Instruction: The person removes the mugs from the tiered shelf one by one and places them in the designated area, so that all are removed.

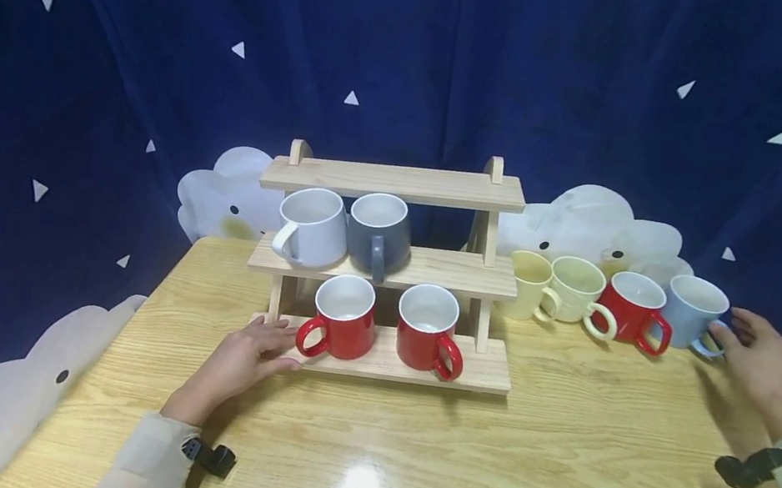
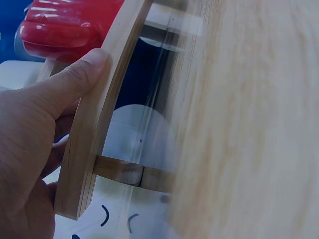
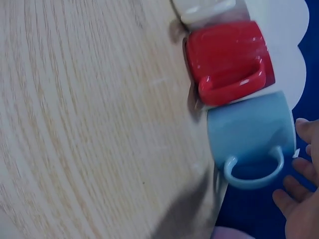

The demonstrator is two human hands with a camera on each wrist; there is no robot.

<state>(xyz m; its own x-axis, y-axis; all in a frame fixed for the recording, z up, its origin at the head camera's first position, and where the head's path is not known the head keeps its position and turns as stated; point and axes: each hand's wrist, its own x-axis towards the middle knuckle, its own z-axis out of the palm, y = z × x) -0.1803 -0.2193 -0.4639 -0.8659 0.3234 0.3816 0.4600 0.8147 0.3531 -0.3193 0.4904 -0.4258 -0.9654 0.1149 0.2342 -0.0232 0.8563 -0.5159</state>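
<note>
Wooden table point(image 1: 558, 446) bearing a 3-tier wooden rack point(image 1: 392, 183). Left hand point(image 1: 241, 358): fingers and thumb gripping the bottom shelf point(image 1: 381, 356) at its left end. Right hand point(image 1: 764, 360): fingers loosely parted, holding nothing, just beside the light-blue mug point(image 3: 249, 130), upright next to a red mug point(image 3: 227, 57).

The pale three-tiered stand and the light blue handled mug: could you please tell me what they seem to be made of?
The pale three-tiered stand appears to be wood with a matt finish: grain runs along its boards. The light blue handled mug is probably glazed ceramic, judging by its smooth, softly shiny surface, though plastic cannot be ruled out.
</note>
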